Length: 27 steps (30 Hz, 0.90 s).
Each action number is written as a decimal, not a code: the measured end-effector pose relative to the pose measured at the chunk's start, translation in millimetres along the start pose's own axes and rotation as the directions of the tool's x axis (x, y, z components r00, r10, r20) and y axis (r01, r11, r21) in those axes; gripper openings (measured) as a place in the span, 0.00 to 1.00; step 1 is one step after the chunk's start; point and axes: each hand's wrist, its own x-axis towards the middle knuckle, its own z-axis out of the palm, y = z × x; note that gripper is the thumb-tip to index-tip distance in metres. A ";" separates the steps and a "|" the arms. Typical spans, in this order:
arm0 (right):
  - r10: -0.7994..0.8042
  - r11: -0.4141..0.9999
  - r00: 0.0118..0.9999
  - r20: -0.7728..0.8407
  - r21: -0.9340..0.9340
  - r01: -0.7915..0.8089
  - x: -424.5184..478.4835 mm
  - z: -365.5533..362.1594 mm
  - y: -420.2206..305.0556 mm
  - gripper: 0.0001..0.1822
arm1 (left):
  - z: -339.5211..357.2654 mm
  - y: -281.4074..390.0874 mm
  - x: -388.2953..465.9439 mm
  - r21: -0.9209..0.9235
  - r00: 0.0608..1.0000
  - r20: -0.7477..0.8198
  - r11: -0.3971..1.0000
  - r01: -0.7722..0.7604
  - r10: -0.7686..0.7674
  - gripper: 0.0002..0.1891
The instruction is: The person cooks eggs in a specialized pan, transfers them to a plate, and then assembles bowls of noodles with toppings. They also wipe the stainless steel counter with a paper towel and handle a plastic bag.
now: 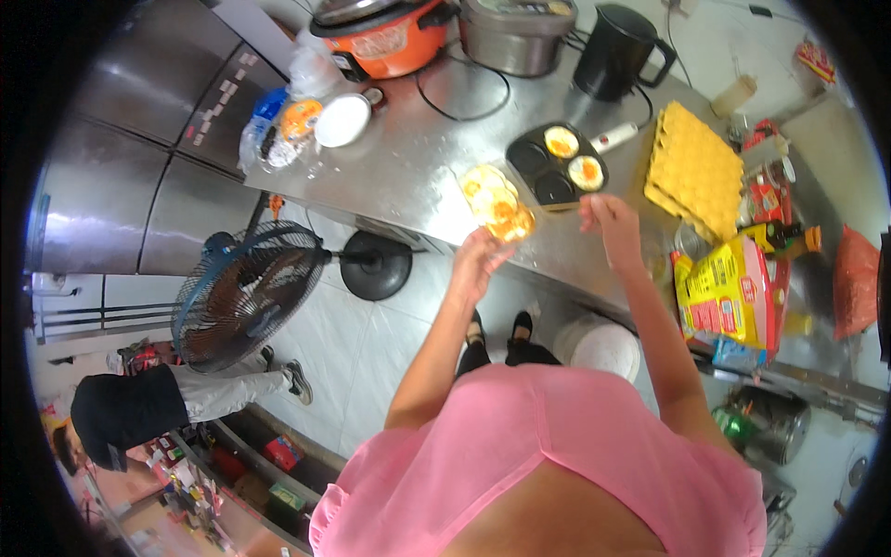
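Several fried eggs (491, 195) lie overlapped in what looks like a clear plastic container on the steel worktable. My left hand (479, 259) grips its near end, by the browned egg at the table's front edge. To the right, my right hand (611, 226) is raised with its fingers pinched together. A thin stick-like utensil (557, 207) seems to run from those fingers toward the eggs; its tip is too blurred to make out. Just beyond is a black four-cup egg pan (536, 163). Two of its cups hold eggs with orange yolks (586, 173), and the other two are bare.
Yellow egg trays (696, 170) are stacked right of the pan's white handle (616, 138). A seasoning bag (727, 292) stands nearer. Behind are a black kettle (616, 52) and an orange cooker (390, 42). A floor fan (250, 292) and a person (132, 411) are left.
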 end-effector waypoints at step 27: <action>0.160 0.957 0.984 -0.078 0.256 -0.135 -37.0 37.6 19.1 0.12 | -8.6 9.6 5.2 -0.134 0.998 -0.008 0.989 -0.056 0.055 0.17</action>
